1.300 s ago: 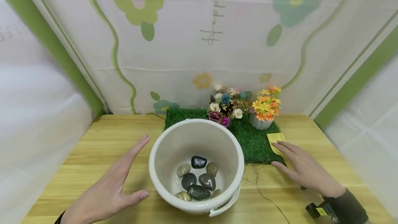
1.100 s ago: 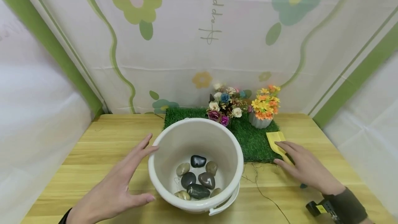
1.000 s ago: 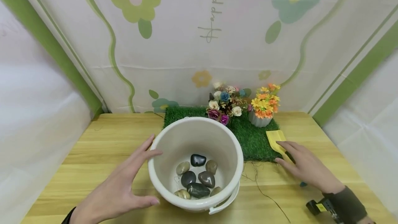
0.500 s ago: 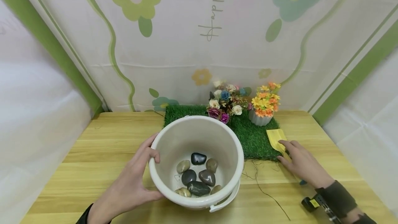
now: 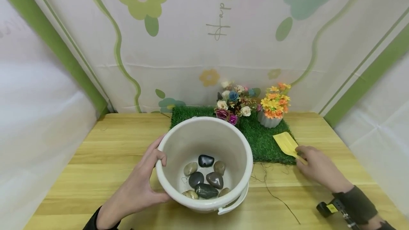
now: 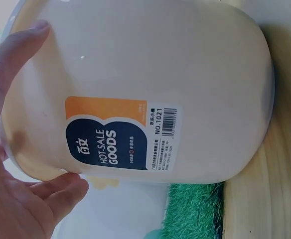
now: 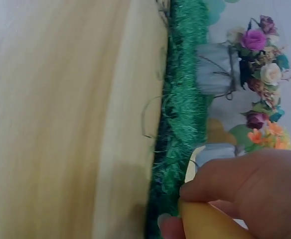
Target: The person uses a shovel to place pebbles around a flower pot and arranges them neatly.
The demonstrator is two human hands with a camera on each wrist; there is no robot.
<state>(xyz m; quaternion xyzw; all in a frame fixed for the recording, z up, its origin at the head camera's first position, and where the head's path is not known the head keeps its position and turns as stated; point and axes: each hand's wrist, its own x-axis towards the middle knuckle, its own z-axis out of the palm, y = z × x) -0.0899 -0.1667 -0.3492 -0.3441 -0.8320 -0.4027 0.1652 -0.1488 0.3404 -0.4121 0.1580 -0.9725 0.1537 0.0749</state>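
Observation:
A white bucket (image 5: 204, 127) with several smooth stones (image 5: 207, 190) inside stands in front of me. My left hand (image 5: 137, 184) grips its left rim, fingertips hooked over the edge and the thumb along the outer wall. The left wrist view shows that wall with a printed label (image 6: 120, 139). To the right, my right hand (image 5: 322, 169) pinches the handle of a small yellow shovel (image 5: 285, 144), whose flat blade overlaps the grass mat. In the right wrist view the thick yellow handle (image 7: 208, 221) runs under the palm.
Behind the bucket lies a green artificial grass mat (image 5: 263, 150) bearing a mixed bouquet in a pot (image 5: 234, 104) and orange-yellow flowers in a white pot (image 5: 270, 120). The bucket's carrying handle (image 5: 234, 203) hangs at its front right. Thin dark strands (image 5: 278, 198) lie on the wooden table (image 5: 124, 134).
My left hand has moved right onto the bucket rim and curled its fingers over it. My right hand has closed on the shovel's handle, and the blade has turned slightly.

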